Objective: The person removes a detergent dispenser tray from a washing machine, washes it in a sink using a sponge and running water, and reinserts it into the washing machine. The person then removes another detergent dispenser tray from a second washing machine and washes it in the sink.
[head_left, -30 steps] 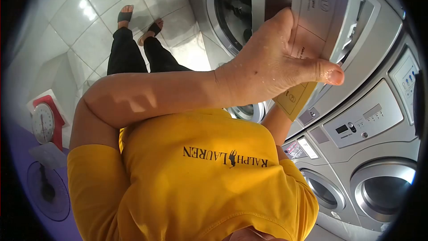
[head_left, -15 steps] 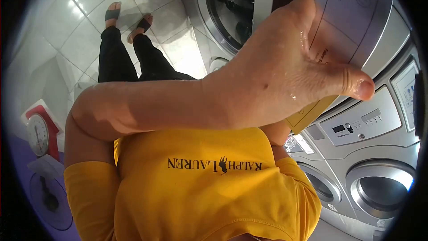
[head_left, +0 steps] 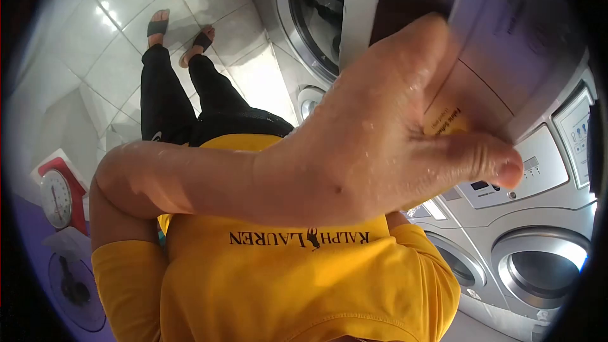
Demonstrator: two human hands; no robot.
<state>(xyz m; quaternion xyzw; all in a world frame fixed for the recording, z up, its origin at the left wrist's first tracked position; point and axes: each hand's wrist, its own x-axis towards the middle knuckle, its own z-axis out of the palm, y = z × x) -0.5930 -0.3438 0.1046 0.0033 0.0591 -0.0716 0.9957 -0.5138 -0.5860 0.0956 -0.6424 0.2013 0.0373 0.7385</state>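
My left hand [head_left: 380, 133] crosses in front of my body to the right. It is wet, with drops on its back. Its thumb sticks out well apart, and the other fingers are bent away, mostly out of sight. Nothing shows between thumb and fingers. Behind it lies the washing machine's top panel [head_left: 500, 57], with a fabric softener label and a dark recess [head_left: 415, 0]. I cannot tell whether the hand touches the panel. A yellow edge shows only slightly behind the hand. Of my right arm only the sleeve [head_left: 421, 247] and a bit of forearm show; my right hand is hidden.
A front-loading washer with a round door [head_left: 313, 16] stands ahead. More machines line the right, with a control panel [head_left: 516, 171] and another round door [head_left: 538, 266]. A red dial scale [head_left: 57, 196] sits at left on a purple surface. Tiled floor [head_left: 114, 38] lies ahead.
My left hand has drawn back toward my body and slightly left. More of the dark recess shows, while the yellow piece behind the hand is now mostly covered.
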